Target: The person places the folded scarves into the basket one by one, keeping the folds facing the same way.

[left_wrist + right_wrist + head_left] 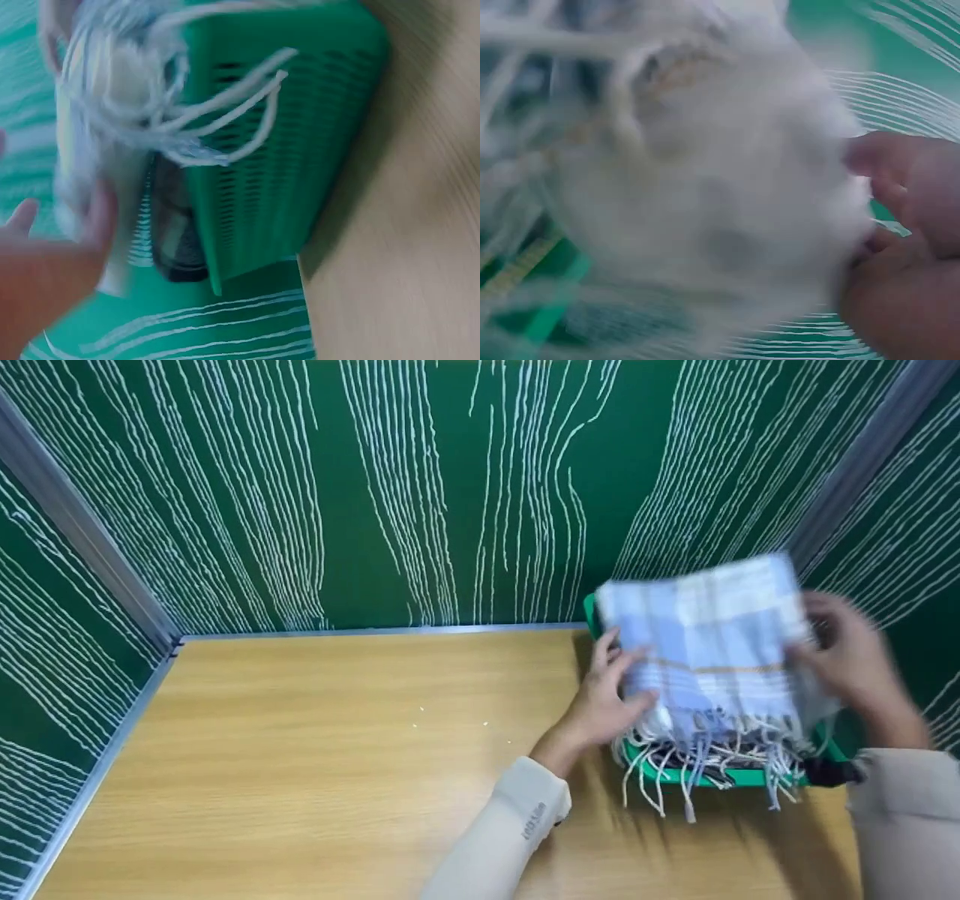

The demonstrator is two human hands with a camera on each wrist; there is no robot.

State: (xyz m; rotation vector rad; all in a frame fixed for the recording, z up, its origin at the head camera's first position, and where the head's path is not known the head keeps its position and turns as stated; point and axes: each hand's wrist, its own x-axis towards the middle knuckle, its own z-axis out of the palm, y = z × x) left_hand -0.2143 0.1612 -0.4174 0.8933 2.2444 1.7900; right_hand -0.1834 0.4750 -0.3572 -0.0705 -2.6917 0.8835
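A folded blue-and-white plaid scarf with a knotted fringe is held over a green basket in the head view. My right hand grips the scarf's right edge; the right wrist view has its fingers pinching the pale cloth, which is blurred. At the left edge is my left hand, its fingers spread and touching the cloth. In the left wrist view, fringe strands hang over the basket's slotted wall. Dark fabric lies inside the basket, mostly hidden.
The basket stands at the right back of a wooden table. Green panels with white wavy lines enclose the back and sides, joined by grey metal posts. Small white specks lie on the tabletop.
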